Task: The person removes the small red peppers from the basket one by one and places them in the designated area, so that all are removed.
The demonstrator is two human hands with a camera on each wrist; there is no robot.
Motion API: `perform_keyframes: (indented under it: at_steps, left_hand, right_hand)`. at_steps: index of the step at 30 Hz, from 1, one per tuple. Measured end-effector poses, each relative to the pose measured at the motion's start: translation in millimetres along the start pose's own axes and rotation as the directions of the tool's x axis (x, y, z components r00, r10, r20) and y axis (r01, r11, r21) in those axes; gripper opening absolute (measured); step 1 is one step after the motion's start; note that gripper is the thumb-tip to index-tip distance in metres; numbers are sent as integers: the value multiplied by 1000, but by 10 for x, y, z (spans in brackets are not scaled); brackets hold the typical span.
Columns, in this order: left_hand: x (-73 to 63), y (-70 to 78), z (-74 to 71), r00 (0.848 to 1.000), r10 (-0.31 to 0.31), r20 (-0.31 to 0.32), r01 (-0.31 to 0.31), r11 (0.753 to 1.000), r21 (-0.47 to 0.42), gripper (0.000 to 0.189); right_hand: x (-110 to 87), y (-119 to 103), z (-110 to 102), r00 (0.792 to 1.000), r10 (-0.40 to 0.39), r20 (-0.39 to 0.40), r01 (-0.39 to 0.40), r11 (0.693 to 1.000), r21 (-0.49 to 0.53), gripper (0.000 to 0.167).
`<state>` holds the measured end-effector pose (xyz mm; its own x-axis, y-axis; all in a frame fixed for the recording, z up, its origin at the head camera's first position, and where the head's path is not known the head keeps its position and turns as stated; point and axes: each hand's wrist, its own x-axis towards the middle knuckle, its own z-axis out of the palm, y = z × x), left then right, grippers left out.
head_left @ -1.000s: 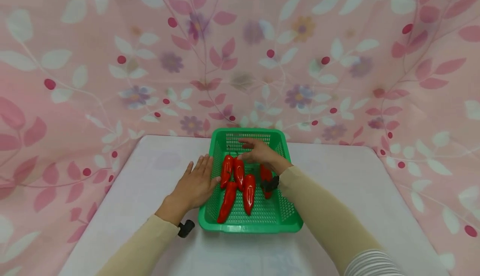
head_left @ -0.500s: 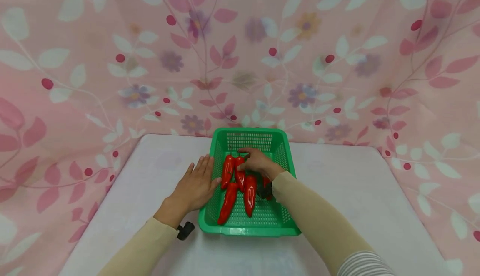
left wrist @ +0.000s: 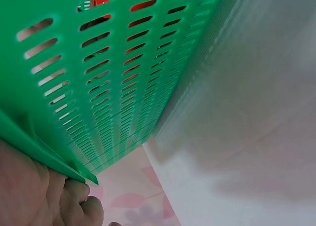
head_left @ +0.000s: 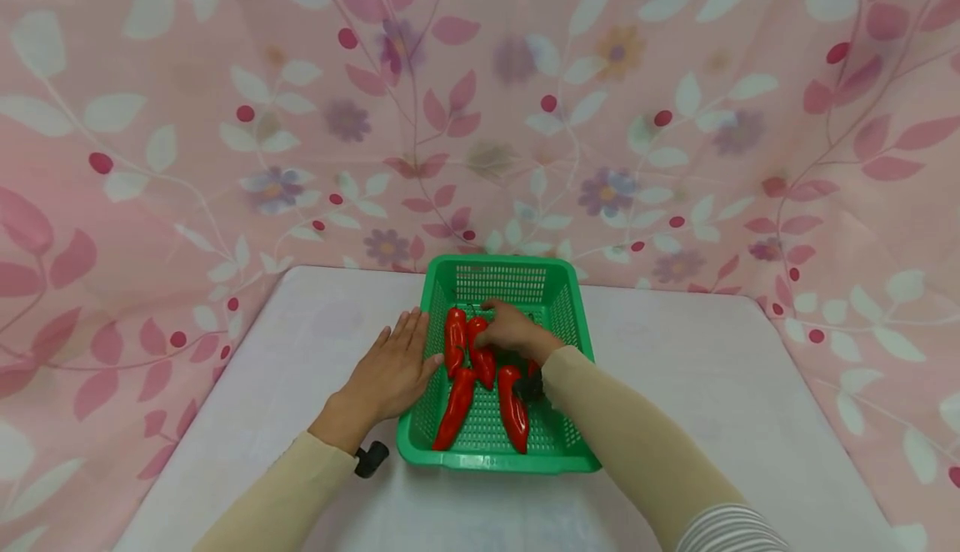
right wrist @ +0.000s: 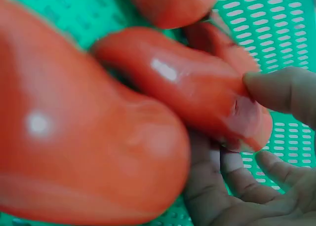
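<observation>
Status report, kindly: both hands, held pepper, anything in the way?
Left hand against green plastic basket. Right hand grips red pepper inside. Other red peppers close, nothing plainly blocking.

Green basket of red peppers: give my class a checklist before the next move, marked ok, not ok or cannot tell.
1. Basket upright on the table: ok.
2. Left hand against its rim: ok.
3. Right hand gripping one pepper: ok.
4. That pepper off the basket floor: cannot tell.
5. Every pepper fully visible in head view: not ok; right arm partly hides the rightmost pepper.
</observation>
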<state>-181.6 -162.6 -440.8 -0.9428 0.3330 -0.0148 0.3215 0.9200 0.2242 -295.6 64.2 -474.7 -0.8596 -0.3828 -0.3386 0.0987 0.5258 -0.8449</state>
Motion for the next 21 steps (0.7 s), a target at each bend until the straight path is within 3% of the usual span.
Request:
perform_keyframes:
  at_steps: [6, 15, 21]
  left_hand:
    - [17, -13, 21, 1000, -7, 10, 8, 1000, -10, 79]
    - [46, -3, 27, 1000, -16, 20, 16, 999, -29, 80]
    - [30, -7, 26, 1000, -24, 18, 25, 998, -63, 80]
  right_hand:
    - [-65, -44, -103, 998, 2, 59, -13, 981, 194, 84]
    - [-233, -179, -330, 998, -62, -26, 66, 972, 225, 71]
    - [-346, -278, -452, 995, -89, -38, 97, 939, 330, 68]
